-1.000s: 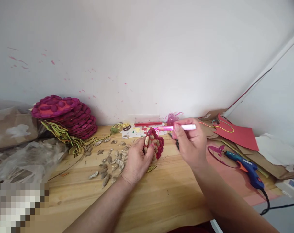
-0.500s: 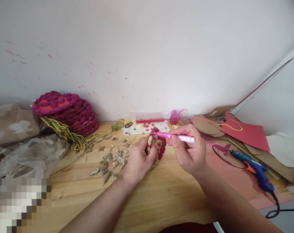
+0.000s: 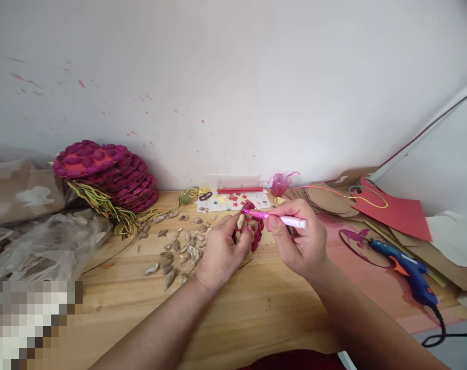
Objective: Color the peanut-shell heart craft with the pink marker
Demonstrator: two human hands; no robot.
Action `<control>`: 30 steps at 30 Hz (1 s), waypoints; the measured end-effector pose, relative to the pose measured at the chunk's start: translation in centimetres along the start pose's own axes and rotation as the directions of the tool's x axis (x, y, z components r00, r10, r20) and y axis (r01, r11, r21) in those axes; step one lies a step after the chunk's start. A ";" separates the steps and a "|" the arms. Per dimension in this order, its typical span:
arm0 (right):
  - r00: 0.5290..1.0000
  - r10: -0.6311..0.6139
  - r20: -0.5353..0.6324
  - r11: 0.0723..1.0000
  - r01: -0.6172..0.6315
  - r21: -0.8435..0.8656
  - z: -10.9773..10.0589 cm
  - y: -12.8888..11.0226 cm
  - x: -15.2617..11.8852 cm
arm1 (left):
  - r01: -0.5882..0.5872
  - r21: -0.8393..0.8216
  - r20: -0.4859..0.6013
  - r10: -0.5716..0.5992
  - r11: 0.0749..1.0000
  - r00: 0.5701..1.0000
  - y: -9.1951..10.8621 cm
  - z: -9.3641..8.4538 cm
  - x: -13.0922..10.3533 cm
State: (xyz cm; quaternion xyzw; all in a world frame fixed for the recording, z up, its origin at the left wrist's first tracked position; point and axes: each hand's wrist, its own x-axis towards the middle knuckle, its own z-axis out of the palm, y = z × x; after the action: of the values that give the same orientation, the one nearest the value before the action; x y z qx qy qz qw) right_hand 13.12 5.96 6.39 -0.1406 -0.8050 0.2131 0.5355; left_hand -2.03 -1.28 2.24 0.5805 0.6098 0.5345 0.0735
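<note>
My left hand is closed around the edge of a small disc covered with peanut shells, part of it coloured magenta and part bare tan. Much of the disc is hidden behind my fingers. In my right hand I pinch a white and pink marker, its tip against the upper edge of the disc. Loose peanut shells lie scattered on the wooden table to the left of my left hand.
Stacked magenta shell-covered discs lean at the back left beside a clear plastic bag. A stained plastic cup stands by the wall. To the right lie cardboard circles, red paper and a blue glue gun.
The marker has shifted very slightly left and down with my right hand, its tip still at the disc's upper edge. The whole view has shifted a little. Both grips are unchanged.
</note>
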 end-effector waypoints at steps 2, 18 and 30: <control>1.000 -0.006 -0.019 1.000 0.006 -0.006 -0.1 0.0 0.0 | 0.000 0.007 -0.007 0.000 1.000 1.000 -0.1 0.0 0.0; 0.998 -0.064 0.016 0.997 0.064 -0.031 0.1 -0.1 -0.2 | -0.001 0.005 0.006 0.001 1.000 1.000 -0.1 0.0 0.0; 1.000 -0.010 -0.022 1.000 0.010 -0.004 -0.3 0.0 -0.1 | -0.030 0.006 0.017 0.030 1.000 0.999 -0.3 0.0 -0.1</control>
State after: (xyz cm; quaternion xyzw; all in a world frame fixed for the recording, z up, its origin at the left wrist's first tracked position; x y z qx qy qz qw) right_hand 13.42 5.97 6.41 -0.1399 -0.8004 0.2071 0.5449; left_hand -2.23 -1.33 1.94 0.5944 0.6021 0.5286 0.0690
